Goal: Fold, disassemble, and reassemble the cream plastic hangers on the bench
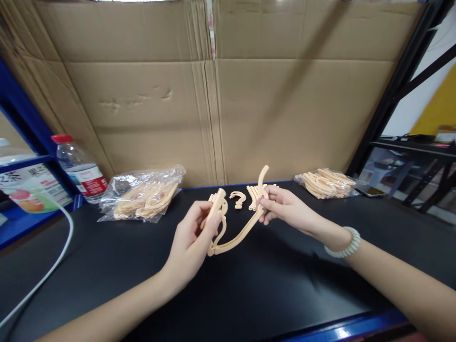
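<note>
the blue front edge of the black table runs nearest, and a broad bare stretch of tabletop lies between it and the hands. a white cable crosses the near left corner. above the middle of the table, the left hand has thumb and fingers pressed on one short looped piece of peach plastic, whose lower end meets one long curved strip. the right hand, a pale bracelet at its wrist, pinches that strip where it bends upward. both parts are held clear of the surface. just behind the hands lie a loose hook and a short row of like pieces, count unclear. two clear bags of peach parts sit further back, a left bag and a right bag. one water bottle stands far left, and one phone lies far right. a cardboard wall closes the rear edge.
</note>
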A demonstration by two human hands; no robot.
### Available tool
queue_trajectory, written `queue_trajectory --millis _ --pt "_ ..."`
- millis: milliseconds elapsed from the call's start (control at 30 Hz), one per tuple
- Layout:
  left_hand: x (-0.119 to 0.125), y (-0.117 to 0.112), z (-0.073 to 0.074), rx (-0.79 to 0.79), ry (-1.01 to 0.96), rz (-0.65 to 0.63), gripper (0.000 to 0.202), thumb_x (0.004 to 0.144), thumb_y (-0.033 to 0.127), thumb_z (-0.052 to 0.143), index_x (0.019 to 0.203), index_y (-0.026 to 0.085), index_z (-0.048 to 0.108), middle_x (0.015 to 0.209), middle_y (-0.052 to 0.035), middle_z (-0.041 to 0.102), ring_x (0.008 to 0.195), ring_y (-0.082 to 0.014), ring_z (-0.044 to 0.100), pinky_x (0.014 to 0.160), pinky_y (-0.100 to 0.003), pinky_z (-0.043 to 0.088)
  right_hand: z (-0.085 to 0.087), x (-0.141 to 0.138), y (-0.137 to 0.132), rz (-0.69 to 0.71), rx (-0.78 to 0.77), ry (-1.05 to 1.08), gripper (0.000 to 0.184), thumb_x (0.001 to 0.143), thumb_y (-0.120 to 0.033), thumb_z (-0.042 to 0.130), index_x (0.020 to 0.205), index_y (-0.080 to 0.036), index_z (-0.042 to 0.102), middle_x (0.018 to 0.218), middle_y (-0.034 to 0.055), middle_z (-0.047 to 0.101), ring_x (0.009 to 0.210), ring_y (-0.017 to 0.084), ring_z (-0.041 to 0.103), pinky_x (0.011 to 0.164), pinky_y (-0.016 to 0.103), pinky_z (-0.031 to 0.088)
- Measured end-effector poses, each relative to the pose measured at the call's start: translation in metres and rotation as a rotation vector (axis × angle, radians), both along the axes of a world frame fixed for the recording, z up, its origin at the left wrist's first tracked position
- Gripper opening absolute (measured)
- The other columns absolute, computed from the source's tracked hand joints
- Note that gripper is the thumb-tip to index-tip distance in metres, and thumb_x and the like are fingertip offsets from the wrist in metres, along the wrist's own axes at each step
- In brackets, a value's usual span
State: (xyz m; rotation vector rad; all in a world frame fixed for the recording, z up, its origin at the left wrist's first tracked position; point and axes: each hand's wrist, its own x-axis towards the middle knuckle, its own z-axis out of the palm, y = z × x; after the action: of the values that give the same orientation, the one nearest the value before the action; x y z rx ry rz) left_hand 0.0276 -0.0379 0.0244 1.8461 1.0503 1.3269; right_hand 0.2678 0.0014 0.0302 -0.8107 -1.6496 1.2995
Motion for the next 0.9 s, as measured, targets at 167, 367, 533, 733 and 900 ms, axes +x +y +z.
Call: queue_trajectory --millis 167,367,533,733,900 --pt "0.006 -0.007 -0.003 0.119 0.296 -0.144 0.010 0.088 0.030 0.055 0.089 0.020 0.058 0.080 -0.0005 0.060 0.070 -0.0150 0.056 0.066 -0.026 0.045 -0.006 -0.010 -0.006 0.037 -0.096 0.142 0.029 0.075 -0.028 0.077 0.083 -0.017 0.052 0.078 0.0000 0.064 0.070 0.013 0.068 0.067 0.027 0.059" --pt "0.006 -0.007 0.000 0.170 0.370 -0.285 0.013 0.088 0.030 0.052 0.085 0.021 0.060 0.078 -0.0030 0.063 0.071 -0.0175 0.057 0.071 -0.030 0.047 -0.008 -0.018 -0.014 0.081 -0.053 0.182 0.023 0.075 -0.026 0.077 0.080 -0.015 0.058 0.078 0.0002 0.064 0.066 0.012 0.067 0.060 0.025 0.059" --pt "0.007 0.001 -0.001 -0.112 0.133 -0.306 0.031 0.091 0.036 0.044 0.073 0.019 0.062 0.078 -0.0050 0.064 0.075 -0.0190 0.058 0.070 -0.031 0.046 -0.010 -0.024 -0.020 0.069 -0.055 0.173 0.021 0.076 -0.024 0.076 0.079 -0.015 0.058 0.077 0.0005 0.065 0.064 0.013 0.068 0.061 0.026 0.059" --pt "0.010 0.004 -0.009 -0.654 -0.203 -0.465 0.021 0.064 0.013 0.063 0.082 0.019 0.057 0.080 -0.0011 0.066 0.067 -0.0146 0.062 0.062 -0.026 0.048 -0.014 -0.029 -0.023 0.090 -0.053 0.161 0.019 0.074 -0.020 0.076 0.076 -0.015 0.058 0.075 -0.0010 0.063 0.066 0.012 0.067 0.062 0.025 0.058" --pt "0.012 0.004 -0.010 -0.645 -0.118 -0.505 0.018 0.075 0.026 0.070 0.087 0.016 0.061 0.075 -0.0015 0.065 0.057 -0.0106 0.058 0.054 -0.023 0.048 -0.017 -0.028 -0.020 0.100 -0.033 0.115 0.016 0.075 -0.020 0.074 0.078 -0.016 0.059 0.075 -0.0009 0.063 0.063 0.010 0.064 0.059 0.023 0.055"
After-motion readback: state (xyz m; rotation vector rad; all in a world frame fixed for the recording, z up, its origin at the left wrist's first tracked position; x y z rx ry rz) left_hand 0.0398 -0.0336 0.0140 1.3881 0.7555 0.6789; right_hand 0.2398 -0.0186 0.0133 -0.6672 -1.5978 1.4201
